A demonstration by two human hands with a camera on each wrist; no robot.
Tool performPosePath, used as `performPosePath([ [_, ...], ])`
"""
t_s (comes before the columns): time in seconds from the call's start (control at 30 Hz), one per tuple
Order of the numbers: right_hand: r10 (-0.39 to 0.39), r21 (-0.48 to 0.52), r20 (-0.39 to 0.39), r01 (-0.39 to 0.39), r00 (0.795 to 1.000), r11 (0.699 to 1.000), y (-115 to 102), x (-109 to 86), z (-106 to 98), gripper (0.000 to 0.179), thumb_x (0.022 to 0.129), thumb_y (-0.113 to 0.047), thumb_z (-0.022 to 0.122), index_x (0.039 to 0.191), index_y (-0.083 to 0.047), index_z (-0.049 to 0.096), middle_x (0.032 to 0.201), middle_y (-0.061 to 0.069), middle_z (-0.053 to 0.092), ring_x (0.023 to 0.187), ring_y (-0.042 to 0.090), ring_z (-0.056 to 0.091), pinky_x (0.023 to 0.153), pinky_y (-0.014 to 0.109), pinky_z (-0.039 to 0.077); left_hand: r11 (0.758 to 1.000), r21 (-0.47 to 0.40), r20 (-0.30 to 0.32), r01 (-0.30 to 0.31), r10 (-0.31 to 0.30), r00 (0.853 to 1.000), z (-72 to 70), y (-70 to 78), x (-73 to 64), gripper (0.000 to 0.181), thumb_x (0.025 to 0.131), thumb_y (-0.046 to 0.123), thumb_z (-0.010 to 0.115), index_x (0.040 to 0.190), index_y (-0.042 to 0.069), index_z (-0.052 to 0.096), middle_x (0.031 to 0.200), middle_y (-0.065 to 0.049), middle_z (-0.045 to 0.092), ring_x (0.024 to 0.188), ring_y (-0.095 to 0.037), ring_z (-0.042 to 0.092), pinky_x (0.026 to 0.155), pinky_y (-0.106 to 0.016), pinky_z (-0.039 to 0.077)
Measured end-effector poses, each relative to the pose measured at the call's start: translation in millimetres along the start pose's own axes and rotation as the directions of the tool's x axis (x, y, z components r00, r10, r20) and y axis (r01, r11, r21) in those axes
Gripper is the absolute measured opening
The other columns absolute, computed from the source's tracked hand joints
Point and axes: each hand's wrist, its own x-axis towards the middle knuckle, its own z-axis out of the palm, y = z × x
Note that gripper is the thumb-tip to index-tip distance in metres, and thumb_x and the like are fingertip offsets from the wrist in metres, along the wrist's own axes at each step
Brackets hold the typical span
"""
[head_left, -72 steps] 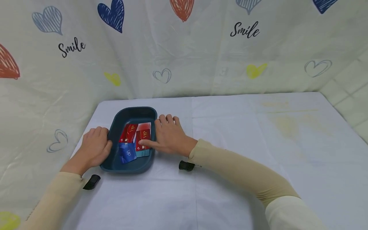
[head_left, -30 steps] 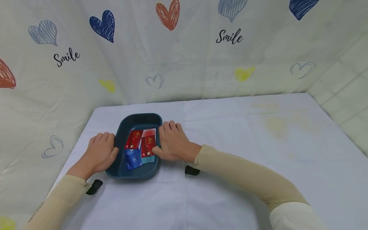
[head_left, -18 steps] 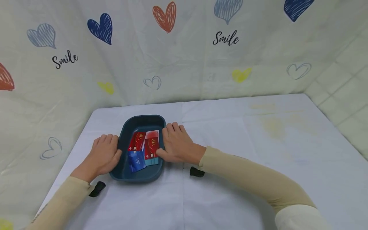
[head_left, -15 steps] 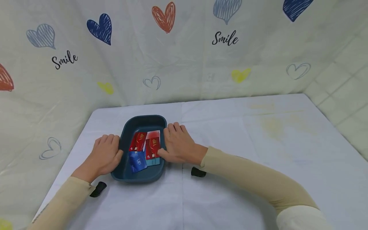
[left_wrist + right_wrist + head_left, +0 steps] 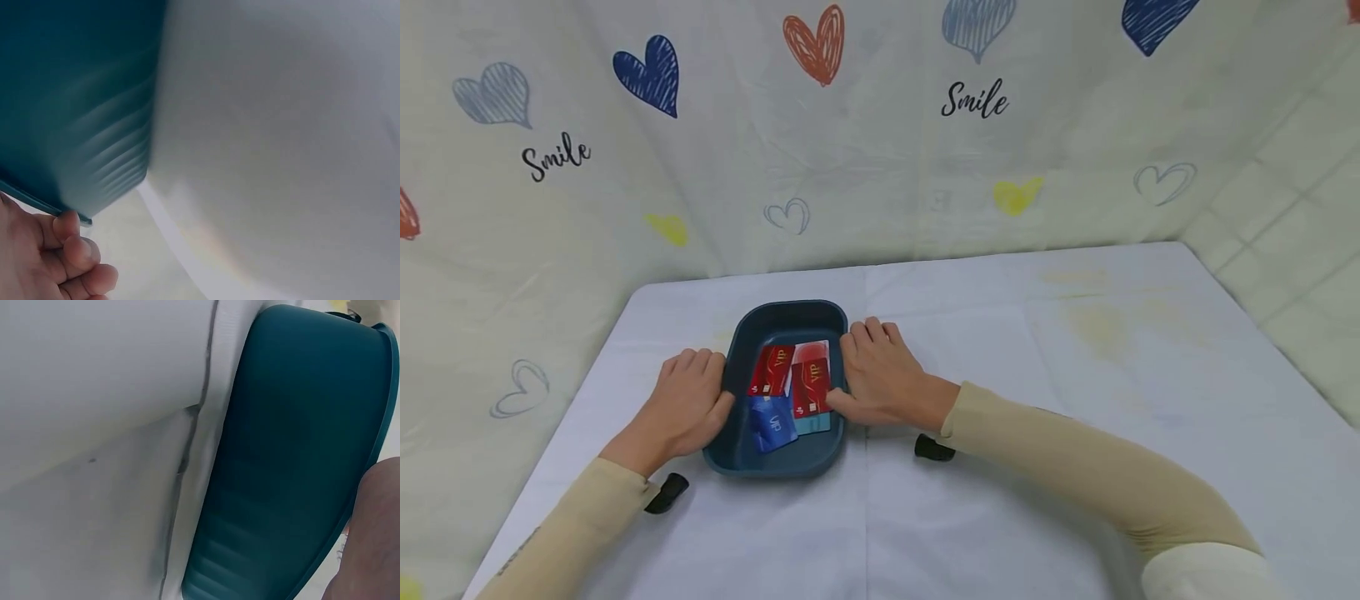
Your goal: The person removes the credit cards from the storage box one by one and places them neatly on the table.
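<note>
A dark teal plastic basin (image 5: 752, 463) stands on the table in the head view, with several cards inside. Two red VIP cards (image 5: 811, 387) lie uppermost, beside a blue VIP card (image 5: 772, 423). Parts of a light blue card (image 5: 814, 423) and a pinkish-white one (image 5: 811, 351) show at the right. My left hand (image 5: 688, 404) grips the left rim; in the left wrist view its curled fingertips (image 5: 81, 250) are at the rim's underside. My right hand (image 5: 883, 379) holds the opposite rim, thumb on the inner side. The right wrist view shows the basin's outer wall (image 5: 287, 437).
A white cloth with a fold line covers the table (image 5: 1000, 350), with faint yellowish stains at the back right. Behind hangs a curtain (image 5: 880, 150) printed with hearts and "Smile". Black wrist devices (image 5: 935, 447) sit below both wrists.
The basin has moved right across the table toward the cloth's fold, both hands moving with it. My right thumb has drawn back from over the cards to the rim. The head view has also shifted.
</note>
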Motion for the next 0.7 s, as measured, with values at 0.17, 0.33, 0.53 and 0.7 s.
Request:
performPosePath([
  [0.17, -0.016, -0.004, -0.004, 0.016, 1.000, 1.000, 4.4, -5.2, -1.1, 0.058, 0.092, -0.057, 0.053, 0.119, -0.005, 0.053, 0.113, 0.011, 0.058, 0.113, 0.027, 0.050, 0.102, 0.049, 0.043, 1.000, -0.008, -0.006, -0.008, 0.008, 1.000, 1.9, 4.5, 1.1, 0.024, 0.094, 0.022, 0.052, 0.106, 0.001, 0.051, 0.092, -0.012, 0.052, 0.097, -0.030, 0.044, 0.097, -0.057, 0.038],
  [0.33, -0.025, -0.019, -0.003, 0.025, 1.000, 1.000, 6.6, -8.4, -4.8, 0.059, 0.092, -0.057, 0.053, 0.119, -0.005, 0.053, 0.115, 0.012, 0.059, 0.114, 0.027, 0.051, 0.103, 0.049, 0.044, 1.000, -0.026, -0.017, -0.017, 0.016, 1.000, 2.6, 8.1, 0.4, 0.025, 0.092, 0.023, 0.054, 0.105, 0.002, 0.052, 0.090, -0.011, 0.053, 0.096, -0.029, 0.045, 0.096, -0.056, 0.039],
  [0.53, -0.034, -0.020, -0.015, 0.034, 0.999, 0.999, 8.8, -11.7, -7.2, 0.057, 0.092, -0.055, 0.054, 0.119, -0.005, 0.053, 0.113, 0.012, 0.059, 0.112, 0.028, 0.052, 0.103, 0.050, 0.044, 1.000, -0.017, -0.027, -0.017, 0.016, 1.000, 1.2, 12.2, 1.0, 0.024, 0.091, 0.023, 0.054, 0.103, 0.002, 0.051, 0.089, -0.010, 0.052, 0.094, -0.028, 0.045, 0.096, -0.056, 0.039],
  [0.7, -0.032, -0.031, -0.025, 0.031, 0.999, 0.999, 10.5, -15.9, -7.4, 0.057, 0.092, -0.056, 0.055, 0.119, -0.005, 0.054, 0.114, 0.012, 0.060, 0.112, 0.027, 0.053, 0.104, 0.050, 0.045, 1.000, -0.016, -0.017, -0.024, 0.024, 1.000, 2.1, 15.4, 2.4, 0.024, 0.091, 0.023, 0.053, 0.102, 0.003, 0.051, 0.089, -0.010, 0.052, 0.094, -0.028, 0.045, 0.096, -0.056, 0.039],
])
